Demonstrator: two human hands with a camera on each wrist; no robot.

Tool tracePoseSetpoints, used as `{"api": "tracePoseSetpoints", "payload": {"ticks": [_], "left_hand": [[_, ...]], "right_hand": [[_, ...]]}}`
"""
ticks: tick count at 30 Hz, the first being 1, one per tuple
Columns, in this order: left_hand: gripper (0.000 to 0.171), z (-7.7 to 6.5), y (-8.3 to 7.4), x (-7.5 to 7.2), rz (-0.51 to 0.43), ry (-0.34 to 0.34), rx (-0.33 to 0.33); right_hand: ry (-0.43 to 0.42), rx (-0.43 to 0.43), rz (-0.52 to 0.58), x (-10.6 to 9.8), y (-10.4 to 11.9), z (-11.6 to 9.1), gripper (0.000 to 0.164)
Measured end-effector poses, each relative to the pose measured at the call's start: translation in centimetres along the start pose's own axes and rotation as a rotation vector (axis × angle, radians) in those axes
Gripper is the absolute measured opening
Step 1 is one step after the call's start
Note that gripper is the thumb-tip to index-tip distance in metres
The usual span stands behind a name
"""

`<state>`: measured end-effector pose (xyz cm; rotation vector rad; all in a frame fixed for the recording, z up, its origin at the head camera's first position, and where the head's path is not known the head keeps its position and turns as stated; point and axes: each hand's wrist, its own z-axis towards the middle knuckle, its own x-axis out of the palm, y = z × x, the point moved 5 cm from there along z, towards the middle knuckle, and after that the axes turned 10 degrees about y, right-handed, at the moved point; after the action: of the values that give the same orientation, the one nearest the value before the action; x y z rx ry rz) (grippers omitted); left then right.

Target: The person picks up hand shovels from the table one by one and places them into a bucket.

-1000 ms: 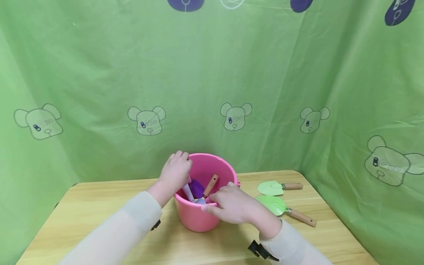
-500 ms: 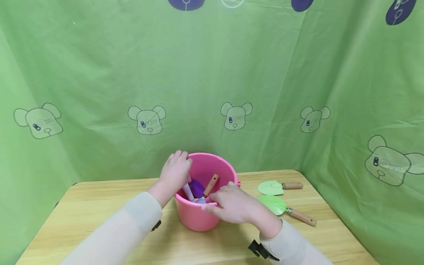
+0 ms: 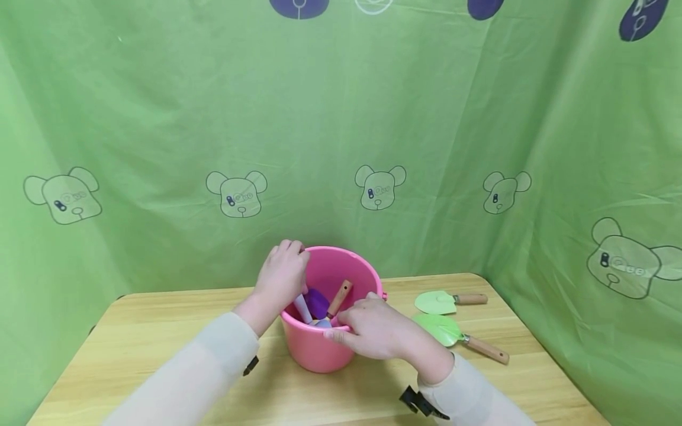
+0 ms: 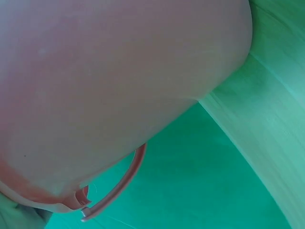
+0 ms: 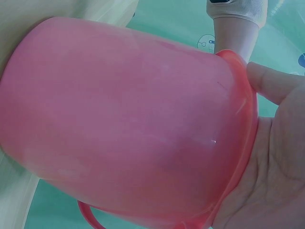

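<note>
A pink bucket (image 3: 319,349) stands on the table, its outer wall filling most of both wrist views. My left hand (image 3: 282,272) holds it at the left rim, fingers curled over the edge and their tips hidden. At the front right my right hand (image 3: 373,328) grips the rim, with the thumb outside and the fingers reaching inside. In the bucket lie a purple scoop-shaped piece (image 3: 318,305), a wooden handle (image 3: 339,297) with a hole and a pale lavender handle (image 3: 302,309). The right wrist view shows the thumb (image 5: 271,83) right at the rim.
Two light green hand trowels with wooden handles lie right of the bucket, the rear trowel (image 3: 437,302) behind the front trowel (image 3: 441,329). A curved bucket handle (image 4: 121,186) hangs at the bucket's side. Green curtains (image 3: 309,130) enclose the wooden table (image 3: 160,343).
My left hand has shifted very slightly upward at the rim. My right hand, the bucket and the trowels stay where they were.
</note>
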<state>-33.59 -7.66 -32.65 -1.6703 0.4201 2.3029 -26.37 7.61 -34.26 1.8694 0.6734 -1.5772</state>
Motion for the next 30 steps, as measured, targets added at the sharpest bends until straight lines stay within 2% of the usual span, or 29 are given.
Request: {"api": "tracePoseSetpoints", "payload": {"ticks": [2, 6, 9, 11, 14, 18, 21, 30], "left_hand": [[0.034, -0.1, 0.2, -0.2, -0.047, -0.035, -0.009], [0.013, -0.7, 0.7, -0.7, -0.153, -0.153, -0.007], [0.013, -1.3, 0.8, -1.0, -0.213, -0.242, 0.018], [0.013, -1.6, 0.8, -1.2, -0.239, -0.277, 0.028], [0.013, -2.1, 0.7, -1.3, -0.288, -0.289, 0.027], [0.014, -3.0, 0.6, -1.2, -0.377, -0.268, 0.015], [0.013, -3.9, 0.2, -1.2, -0.425, -0.264, 0.029], [0.013, -6.3, -1.2, -1.3, -0.418, -0.305, 0.141]], "right_hand": [[-0.002, -0.002, -0.004, 0.0, 0.0, 0.0, 0.055], [-0.004, -0.005, -0.014, 0.0, -0.1, 0.1, 0.056], [-0.001, -0.002, -0.015, 0.0, 0.0, 0.0, 0.056], [0.0, 0.0, -0.014, 0.0, 0.0, 0.0, 0.055], [0.002, 0.002, -0.013, 0.0, 0.0, 0.0, 0.054], [-0.004, -0.001, -0.015, -0.1, 0.0, -0.1, 0.055], [-0.011, -0.007, -0.018, -0.1, 0.0, -0.1, 0.054], [-0.026, -0.008, -0.019, -0.1, 0.1, -0.1, 0.051]]}}
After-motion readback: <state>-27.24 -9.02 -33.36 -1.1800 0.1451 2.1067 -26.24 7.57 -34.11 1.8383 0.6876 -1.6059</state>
